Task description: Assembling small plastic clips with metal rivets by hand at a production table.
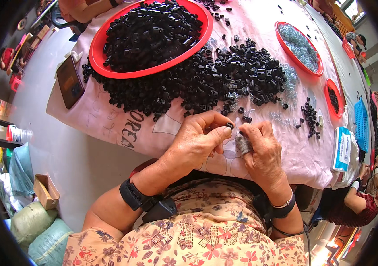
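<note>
Over the near edge of the pink cloth, my left hand (pixel 200 135) pinches a small black plastic piece (pixel 229 125) between thumb and fingertips. Close beside it on the right, my right hand (pixel 264 153) has its fingers curled in, with a grey wrap (pixel 243 143) around one digit. A dark bit shows at its fingertips, too small to name. Just beyond both hands spreads a heap of loose black plastic pieces (pixel 189 84), like cord-lock parts. Small metal springs (pixel 290 80) lie scattered at the heap's right side.
A large red basin (pixel 153 70) piled with black pieces stands behind. To the right are a red dish of springs (pixel 298 48), a smaller red dish (pixel 334 114), a blue basket (pixel 361 124) and a blue-white packet (pixel 342 148). A phone (pixel 69 83) lies left. Other people sit nearby.
</note>
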A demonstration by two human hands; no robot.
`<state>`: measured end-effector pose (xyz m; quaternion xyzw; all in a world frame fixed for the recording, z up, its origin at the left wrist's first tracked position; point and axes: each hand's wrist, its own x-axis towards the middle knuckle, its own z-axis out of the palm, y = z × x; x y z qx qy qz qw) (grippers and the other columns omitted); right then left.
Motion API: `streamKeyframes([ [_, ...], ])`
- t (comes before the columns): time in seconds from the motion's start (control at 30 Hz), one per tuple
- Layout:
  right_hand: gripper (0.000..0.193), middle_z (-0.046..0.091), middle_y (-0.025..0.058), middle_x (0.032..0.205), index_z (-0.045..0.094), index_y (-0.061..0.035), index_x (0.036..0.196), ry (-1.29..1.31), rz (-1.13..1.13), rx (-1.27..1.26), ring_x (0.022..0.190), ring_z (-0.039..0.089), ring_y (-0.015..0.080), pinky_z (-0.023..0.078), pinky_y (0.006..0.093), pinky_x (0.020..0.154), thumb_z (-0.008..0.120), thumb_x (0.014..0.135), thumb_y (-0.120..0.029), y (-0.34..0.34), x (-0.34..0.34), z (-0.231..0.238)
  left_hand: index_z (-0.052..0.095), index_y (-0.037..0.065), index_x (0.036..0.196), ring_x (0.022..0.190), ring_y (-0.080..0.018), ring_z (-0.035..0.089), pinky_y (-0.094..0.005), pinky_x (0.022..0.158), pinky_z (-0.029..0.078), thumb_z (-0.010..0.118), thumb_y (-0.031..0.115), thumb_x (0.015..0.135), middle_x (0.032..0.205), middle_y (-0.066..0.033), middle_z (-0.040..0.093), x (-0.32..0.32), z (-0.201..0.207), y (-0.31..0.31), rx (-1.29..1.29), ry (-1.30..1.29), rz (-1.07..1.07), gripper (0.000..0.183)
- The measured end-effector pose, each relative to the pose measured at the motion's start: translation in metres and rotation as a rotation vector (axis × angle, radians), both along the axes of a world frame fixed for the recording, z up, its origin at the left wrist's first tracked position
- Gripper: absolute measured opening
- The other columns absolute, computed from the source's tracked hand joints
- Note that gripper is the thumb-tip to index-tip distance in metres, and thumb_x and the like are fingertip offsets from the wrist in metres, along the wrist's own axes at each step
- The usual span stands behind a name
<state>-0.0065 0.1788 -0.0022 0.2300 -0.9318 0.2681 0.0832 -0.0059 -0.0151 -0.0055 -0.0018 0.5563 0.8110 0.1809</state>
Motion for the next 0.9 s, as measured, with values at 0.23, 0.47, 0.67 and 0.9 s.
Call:
streamKeyframes([
  [0.23, 0.027, 0.054, 0.0138, 0.090, 0.058, -0.0065, 0.100, -0.133, -0.080, -0.029, 0.076, 0.060, 0.0320, 0.049, 0.0414, 0.064, 0.067, 0.075, -0.002, 0.016, 0.004, 0.012, 0.064, 0.003, 0.104, 0.064, -0.0035, 0.055, -0.0176, 0.056, 0.043, 0.063, 0.015, 0.093, 0.084, 0.0004, 0.063, 0.000, 0.004, -0.001, -0.039, -0.029, -0.031, 0.016],
  [0.47, 0.038, 0.057, 0.0124, 0.093, 0.063, -0.0062, 0.109, -0.056, -0.084, -0.014, 0.076, 0.062, 0.0308, 0.051, 0.0390, 0.067, 0.064, 0.073, 0.005, 0.036, -0.003, 0.018, 0.064, 0.003, 0.103, 0.065, -0.0035, 0.054, -0.0173, 0.057, 0.043, 0.064, 0.016, 0.093, 0.084, 0.0010, 0.062, 0.000, 0.004, -0.001, -0.062, -0.034, -0.063, 0.016],
  [0.67, 0.031, 0.058, 0.0136, 0.095, 0.063, -0.0048, 0.110, -0.053, -0.151, 0.006, 0.079, 0.063, 0.0316, 0.051, 0.0384, 0.069, 0.063, 0.079, 0.001, 0.042, -0.003, 0.016, 0.065, 0.003, 0.103, 0.065, -0.0032, 0.054, -0.0170, 0.057, 0.043, 0.064, 0.016, 0.092, 0.083, 0.0015, 0.062, 0.000, 0.006, -0.002, -0.064, -0.036, -0.076, 0.017],
  [0.9, 0.024, 0.058, 0.0151, 0.095, 0.064, -0.0025, 0.107, -0.003, -0.164, 0.047, 0.082, 0.062, 0.0329, 0.051, 0.0392, 0.070, 0.063, 0.082, -0.001, 0.041, -0.003, 0.016, 0.065, 0.002, 0.103, 0.064, -0.0030, 0.053, -0.0167, 0.057, 0.043, 0.064, 0.015, 0.093, 0.082, 0.0019, 0.061, 0.000, 0.008, -0.002, -0.071, -0.027, -0.080, 0.016],
])
